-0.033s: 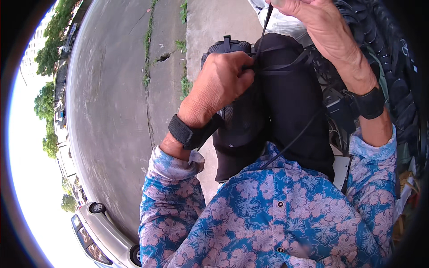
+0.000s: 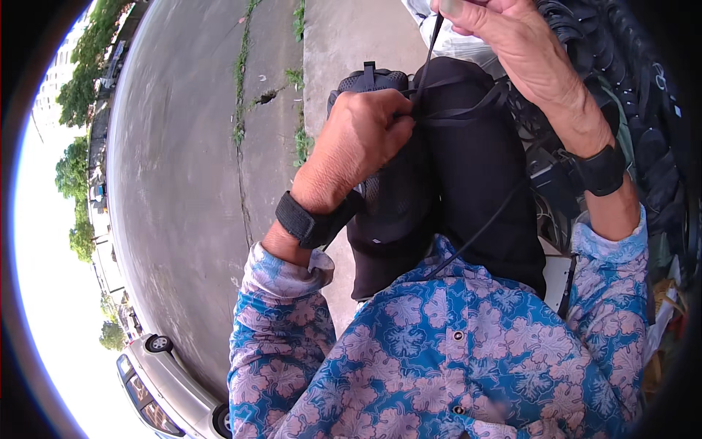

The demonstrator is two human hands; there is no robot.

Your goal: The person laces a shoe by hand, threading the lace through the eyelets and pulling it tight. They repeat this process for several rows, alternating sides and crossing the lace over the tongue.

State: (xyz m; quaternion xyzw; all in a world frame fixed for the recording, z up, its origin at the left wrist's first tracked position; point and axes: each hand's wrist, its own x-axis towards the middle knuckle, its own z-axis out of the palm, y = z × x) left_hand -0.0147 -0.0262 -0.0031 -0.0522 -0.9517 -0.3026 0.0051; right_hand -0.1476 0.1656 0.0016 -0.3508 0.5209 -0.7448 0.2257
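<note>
A black mesh shoe (image 2: 391, 208) lies along my left thigh, a small pull loop standing up at its far end. My left hand (image 2: 358, 132) is closed over the shoe's upper part, thumb and fingers pinched together at a dark shoelace (image 2: 430, 62). From that pinch the lace runs taut up to my right hand (image 2: 515, 44), raised at the top edge and pinching it. Some of the right fingertips are cut off by the frame. Another loose length of lace (image 2: 457, 113) loops across my right knee. What lies under my left fingers is hidden.
Dark shoes or straps (image 2: 643, 124) are heaped on the right. White plastic (image 2: 468, 44) lies beyond my knees. A cord (image 2: 482, 227) crosses my lap. Concrete pavement (image 2: 183, 161) stretches left, with a parked silver car (image 2: 175, 384) at lower left.
Both hands have shifted only slightly, the right one a little to the left. The lace remains taut between them.
</note>
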